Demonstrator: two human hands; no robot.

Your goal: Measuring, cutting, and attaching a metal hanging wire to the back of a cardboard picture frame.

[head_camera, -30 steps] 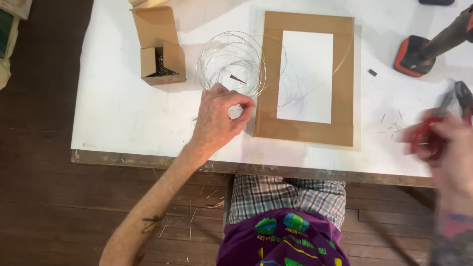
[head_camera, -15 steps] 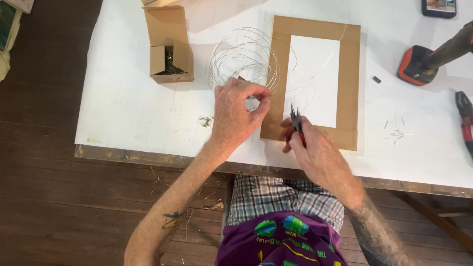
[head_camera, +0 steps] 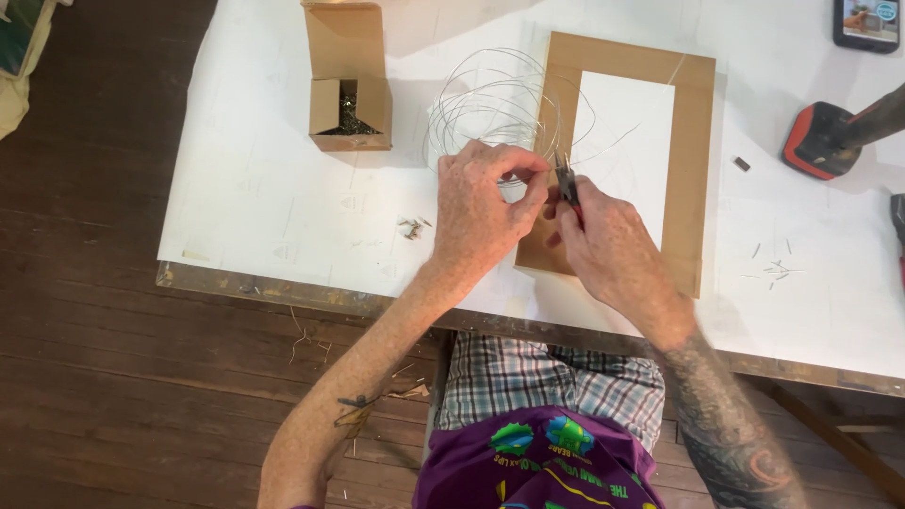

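— Dark floorboards ran under a white worktop [head_camera: 264,188], didn't they? What lay on it?

— Yes. A brown cardboard frame [head_camera: 693,179] lay flat towards the right, with a loose coil of thin wire [head_camera: 490,99] spread over its left edge. An open cardboard box [head_camera: 349,104] of small dark fasteners stood to the left, well apart from the hands. A power tool [head_camera: 830,137] with a red base and a phone [head_camera: 867,24] sat at the far right.

— And the hands?

— Both met at the frame's left edge, just below the coil. The left hand [head_camera: 476,212] had its grip closed, thumb and fingers pinched on a strand of the wire. The right hand [head_camera: 608,250] was closed round a small pair of pliers [head_camera: 567,181], the nose pointing away from the body.

— How did the wire sit to the pliers?

— The pinched strand lay just left of the pliers' tip, nearly touching, and seemed to run crosswise to the tool's long axis. Whether the tip had bitten on the wire, I couldn't tell. The left hand was the nearer to the coil.
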